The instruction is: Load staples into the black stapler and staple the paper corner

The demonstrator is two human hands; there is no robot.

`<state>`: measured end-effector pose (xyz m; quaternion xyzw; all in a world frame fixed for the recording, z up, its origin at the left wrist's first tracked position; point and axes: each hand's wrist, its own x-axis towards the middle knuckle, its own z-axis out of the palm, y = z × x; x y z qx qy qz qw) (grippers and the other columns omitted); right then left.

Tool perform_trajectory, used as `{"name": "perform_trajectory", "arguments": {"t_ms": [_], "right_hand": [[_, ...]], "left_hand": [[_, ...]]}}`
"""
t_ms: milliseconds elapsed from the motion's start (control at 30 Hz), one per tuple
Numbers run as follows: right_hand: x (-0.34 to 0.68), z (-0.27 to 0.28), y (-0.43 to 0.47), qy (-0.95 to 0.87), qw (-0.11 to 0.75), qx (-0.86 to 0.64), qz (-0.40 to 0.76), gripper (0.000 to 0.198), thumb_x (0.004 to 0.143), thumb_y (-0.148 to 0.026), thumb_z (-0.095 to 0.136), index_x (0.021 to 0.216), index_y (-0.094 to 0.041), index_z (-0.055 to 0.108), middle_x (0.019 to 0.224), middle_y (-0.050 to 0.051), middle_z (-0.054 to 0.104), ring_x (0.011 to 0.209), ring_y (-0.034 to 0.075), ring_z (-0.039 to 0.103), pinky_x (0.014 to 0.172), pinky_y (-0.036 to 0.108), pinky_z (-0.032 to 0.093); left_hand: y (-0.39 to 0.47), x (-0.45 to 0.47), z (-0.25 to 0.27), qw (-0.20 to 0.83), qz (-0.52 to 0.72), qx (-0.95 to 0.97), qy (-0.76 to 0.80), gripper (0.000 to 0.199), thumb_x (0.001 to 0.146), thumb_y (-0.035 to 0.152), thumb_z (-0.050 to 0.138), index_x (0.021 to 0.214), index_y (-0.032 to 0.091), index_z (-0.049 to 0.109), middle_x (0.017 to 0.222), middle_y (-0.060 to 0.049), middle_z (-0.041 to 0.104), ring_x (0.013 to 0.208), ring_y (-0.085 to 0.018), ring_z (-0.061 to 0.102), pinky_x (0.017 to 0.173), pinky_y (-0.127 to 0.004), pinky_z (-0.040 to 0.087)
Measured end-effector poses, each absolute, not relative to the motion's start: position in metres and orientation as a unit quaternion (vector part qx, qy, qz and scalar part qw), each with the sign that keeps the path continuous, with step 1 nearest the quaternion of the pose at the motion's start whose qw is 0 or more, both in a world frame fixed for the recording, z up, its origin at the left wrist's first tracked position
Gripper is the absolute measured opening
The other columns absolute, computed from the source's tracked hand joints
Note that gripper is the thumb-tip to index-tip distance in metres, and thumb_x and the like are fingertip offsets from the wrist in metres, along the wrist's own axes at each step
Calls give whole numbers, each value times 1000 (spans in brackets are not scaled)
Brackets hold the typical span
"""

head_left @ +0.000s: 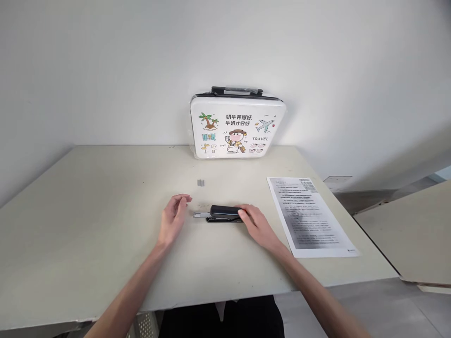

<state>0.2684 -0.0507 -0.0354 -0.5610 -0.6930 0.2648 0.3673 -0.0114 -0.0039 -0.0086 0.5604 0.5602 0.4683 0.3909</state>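
A black stapler [225, 212] lies across the table in front of me, its front end pointing left. From that end a metal staple tray [201, 215] sticks out. My right hand [255, 224] is closed around the stapler's rear end, with the thumb on top. To the left of the tray, my left hand [173, 216] is held loosely open, fingers bent and nothing visible in them. It does not touch the stapler. Beyond both hands lie small grey staple strips [200, 182], side by side.
A white case [243, 105] with cartoon prints and a black handle stands against the wall at the back. On the right lies a printed sheet of paper [310, 218]. The table [88, 234] ends just past the sheet, and another pale surface [408, 230] stands beyond.
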Motion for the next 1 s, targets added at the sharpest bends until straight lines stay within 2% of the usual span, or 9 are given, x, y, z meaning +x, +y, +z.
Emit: {"name": "perform_trajectory", "arguments": {"t_ms": [100, 233, 333, 433, 500, 667, 867, 1000], "right_hand": [[263, -32, -51, -708, 362, -552, 251, 31, 97, -46, 67, 118, -25, 69, 113, 7, 75, 103, 26, 66, 95, 44, 53], [253, -25, -60, -684, 425, -545, 233, 21, 97, -39, 69, 112, -25, 70, 107, 8, 75, 95, 25, 67, 76, 37, 58], [244, -19, -69, -696, 486, -507, 149, 21, 98, -23, 63, 117, -29, 71, 113, 7, 76, 102, 25, 68, 84, 42, 60], [234, -16, -73, -740, 506, -441, 45, 41, 97, -7, 53, 122, -34, 73, 120, 4, 76, 111, 25, 68, 93, 47, 61], [227, -17, -72, -765, 494, -414, -5, 45, 97, -5, 55, 120, -38, 75, 119, 2, 78, 111, 23, 70, 92, 45, 62], [214, -18, -72, -797, 450, -392, -90, 38, 98, -9, 64, 112, -41, 78, 119, -2, 79, 109, 21, 71, 87, 38, 61], [217, -17, -78, -791, 446, -412, -73, 39, 98, -12, 66, 117, -43, 77, 121, -1, 78, 111, 22, 71, 91, 41, 59], [227, -18, -81, -775, 464, -421, -87, 44, 98, -8, 63, 119, -44, 76, 120, -1, 78, 112, 22, 70, 90, 41, 60]], "left_hand": [[-6, -8, -7, 439, 483, 549, 522, 41, 101, 58, 57, 111, 20, 67, 120, -11, 72, 118, -27, 67, 110, -43, 47], [-7, -1, -7, 571, 513, 465, 441, 45, 98, 60, 61, 113, 18, 68, 130, -13, 71, 130, -31, 63, 118, -47, 42], [-7, 3, -6, 703, 493, 341, 383, 48, 99, 60, 59, 117, 17, 68, 137, -16, 69, 134, -33, 62, 120, -50, 41], [-7, 2, -4, 785, 448, 237, 355, 47, 103, 55, 51, 118, 14, 68, 142, -19, 66, 137, -33, 60, 118, -50, 45], [-7, 1, -4, 804, 441, 197, 346, 43, 105, 49, 47, 119, 13, 68, 146, -19, 64, 139, -32, 58, 117, -48, 47], [-8, -5, -4, 815, 451, 153, 330, 35, 107, 38, 45, 116, 14, 68, 151, -15, 60, 144, -27, 54, 118, -42, 47], [-9, -7, -9, 796, 454, 203, 346, 31, 103, 36, 51, 113, 14, 71, 142, -16, 66, 142, -31, 56, 118, -47, 48], [-7, -6, -12, 786, 455, 216, 360, 25, 100, 32, 57, 111, 15, 73, 133, -15, 72, 135, -28, 62, 120, -43, 48]]}}
